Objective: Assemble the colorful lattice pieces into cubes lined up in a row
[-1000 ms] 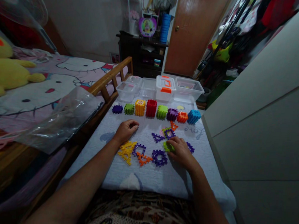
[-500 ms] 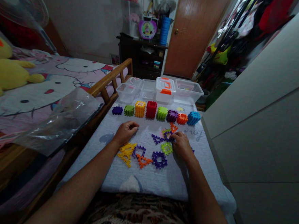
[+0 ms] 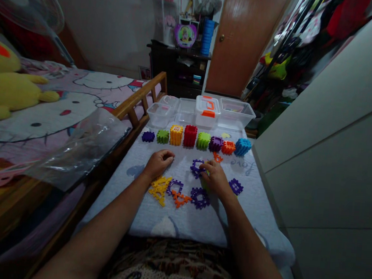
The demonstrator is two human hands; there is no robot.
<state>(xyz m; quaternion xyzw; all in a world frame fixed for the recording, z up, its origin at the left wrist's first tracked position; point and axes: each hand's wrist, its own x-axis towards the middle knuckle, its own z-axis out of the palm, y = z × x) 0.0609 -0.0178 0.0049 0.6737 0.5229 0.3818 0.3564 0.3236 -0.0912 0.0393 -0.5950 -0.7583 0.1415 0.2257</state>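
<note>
On the cloth, my right hand [image 3: 214, 175] pinches a purple square building piece [image 3: 197, 168] with an open middle. Its fingers partly cover that piece and a light green piece under the hand. Left of it, my left hand [image 3: 159, 163] rests with curled fingers, and no object shows in them. Just below my left wrist lie yellow triangular pieces [image 3: 159, 190]. Beside these are a purple square frame [image 3: 175, 187], an orange triangle [image 3: 181, 199] and a purple piece with a round opening [image 3: 200, 198]. Another purple window-like piece [image 3: 235, 186] lies right of my right hand.
A row of stacked pieces crosses the table, among them a red stack [image 3: 190, 136] and a blue stack [image 3: 243, 147]. Behind stand clear plastic boxes, including an orange-latched lidded box [image 3: 207, 111]. A wooden bed rail [image 3: 141, 96] borders the left, a pale cabinet [image 3: 330, 124] the right.
My right hand has moved left, bringing the purple square piece with it over where a purple triangle lay. The window-like purple piece at right is now uncovered. My left hand stays in place.
</note>
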